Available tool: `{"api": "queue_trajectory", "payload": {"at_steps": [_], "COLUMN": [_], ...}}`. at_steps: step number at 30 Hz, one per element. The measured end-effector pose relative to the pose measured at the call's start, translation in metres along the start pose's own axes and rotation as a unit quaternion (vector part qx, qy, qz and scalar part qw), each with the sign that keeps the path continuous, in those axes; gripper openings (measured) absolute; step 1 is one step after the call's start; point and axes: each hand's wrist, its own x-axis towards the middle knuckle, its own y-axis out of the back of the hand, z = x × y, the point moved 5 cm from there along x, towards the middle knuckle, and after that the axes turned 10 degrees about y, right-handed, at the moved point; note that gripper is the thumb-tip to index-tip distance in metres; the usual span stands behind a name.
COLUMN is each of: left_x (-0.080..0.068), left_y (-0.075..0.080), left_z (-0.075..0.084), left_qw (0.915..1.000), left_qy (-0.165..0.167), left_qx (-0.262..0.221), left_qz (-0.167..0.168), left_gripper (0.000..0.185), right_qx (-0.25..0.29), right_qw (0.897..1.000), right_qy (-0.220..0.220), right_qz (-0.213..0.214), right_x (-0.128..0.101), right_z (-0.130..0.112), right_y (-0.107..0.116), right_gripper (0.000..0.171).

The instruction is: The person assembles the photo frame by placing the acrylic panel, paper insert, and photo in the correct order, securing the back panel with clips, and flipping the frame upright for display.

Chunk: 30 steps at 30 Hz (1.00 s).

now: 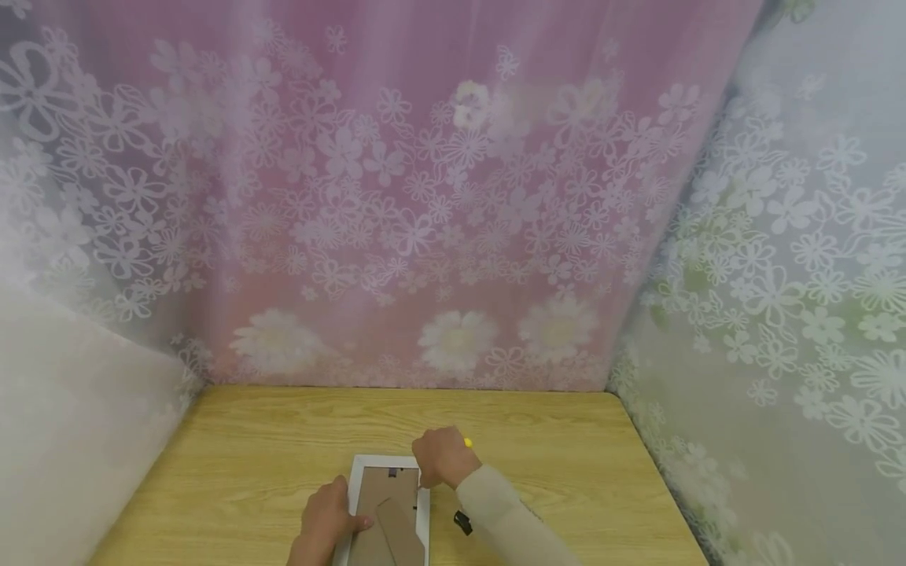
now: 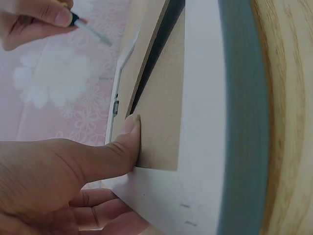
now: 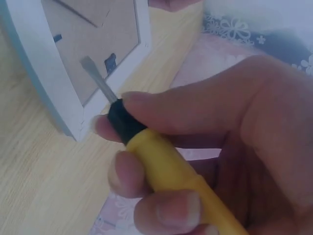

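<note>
Wooden table (image 1: 248,464) carries the white picture frame (image 1: 425,511), face down near you; your left hand (image 1: 327,523) holds its left edge and your right hand (image 1: 442,457) hovers at its top right corner. At your left wrist, the thumb presses the cardboard backing (image 2: 164,117). At your right wrist, fingers grip a yellow screwdriver (image 3: 161,161), tip by the frame.

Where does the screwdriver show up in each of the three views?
Head: only the yellow handle end of the screwdriver peeks past the right hand, lower centre.
Left wrist: top left, tip jutting from the fingers.
Right wrist: centre, handle in the fingers, blade toward the upper left.
Shared landmark: the white frame.
</note>
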Motion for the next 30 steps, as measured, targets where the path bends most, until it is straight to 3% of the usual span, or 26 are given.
{"api": "queue_trajectory", "payload": {"at_steps": [11,30], "left_x": [0.002,0.0], "left_y": [0.002,0.001], "left_z": [-0.001,-0.002], "left_qw": [1.0,1.0], "left_qy": [0.003,-0.006], "left_qx": [-0.005,-0.004], "left_qz": [-0.002,0.005], "left_gripper": [0.058,0.059], "right_qx": [-0.04,-0.084], "right_qw": [0.999,0.996], "right_qy": [0.011,0.017], "right_qz": [-0.029,-0.019], "right_x": [-0.001,0.001], "right_z": [-0.015,-0.025], "right_y": [-0.008,-0.009], "right_gripper": [0.032,0.032]}}
